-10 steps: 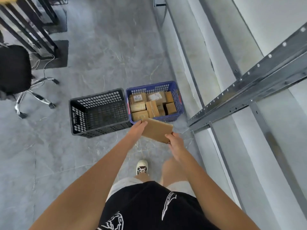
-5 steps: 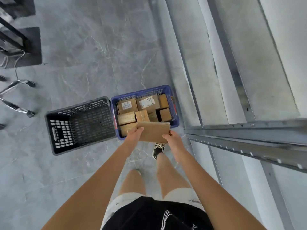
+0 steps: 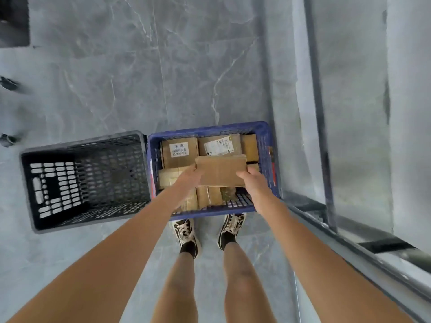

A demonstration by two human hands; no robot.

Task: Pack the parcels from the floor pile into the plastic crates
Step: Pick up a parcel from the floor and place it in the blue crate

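Fingers of both hands (left, right) grip flat parcel over blue crate.

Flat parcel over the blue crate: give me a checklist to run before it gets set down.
1. Flat parcel held at both ends by left hand and right hand: ok.
2. Parcel is above the blue crate, inside its rim: ok.
3. Boxes already packed cover most of the crate floor; free flat spot: cannot tell.
4. Black crate beside it holds no parcels: ok as fallback.
5. Shoes stand clear of the crate: ok.
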